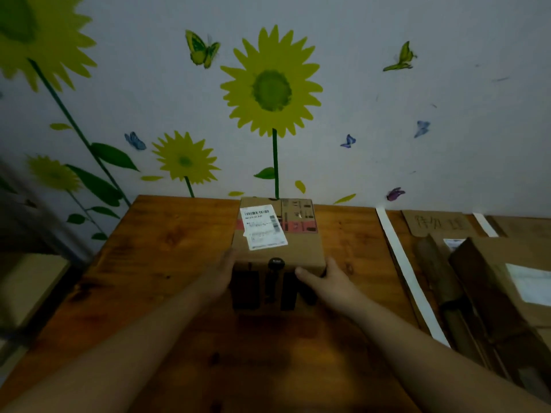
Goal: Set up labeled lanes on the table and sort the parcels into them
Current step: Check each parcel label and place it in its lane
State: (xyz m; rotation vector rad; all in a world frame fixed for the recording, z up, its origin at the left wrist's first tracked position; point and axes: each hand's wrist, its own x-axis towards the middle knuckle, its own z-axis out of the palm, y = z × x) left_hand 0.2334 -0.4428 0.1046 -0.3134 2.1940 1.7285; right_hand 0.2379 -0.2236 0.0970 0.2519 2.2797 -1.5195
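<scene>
Centre of the frame, and both hands are on the cardboard parcel. It stands on the wooden table, pushed toward the far edge by the wall; whether its base rests fully on the wood is hard to tell in the shadow. A white shipping label lies tilted on its top, toward the upper left corner, with a red band running beside it.

The left hand comes in from the lower left and lies flat against the parcel's left side, fingers straight and together as far as the blur allows. The right hand comes in from the lower right and grips the near right corner: the thumb lies across the dark front face, the other fingers wrap round the right side and are hidden there.

Over to the right, 1 long white tape strip runs down the table. Beyond it, in the upper right, a cardboard sign with handwritten characters lies flat, and just below it sit more brown parcels, 1 of them showing a white label. On the wall above, a big sunflower sticker.
</scene>
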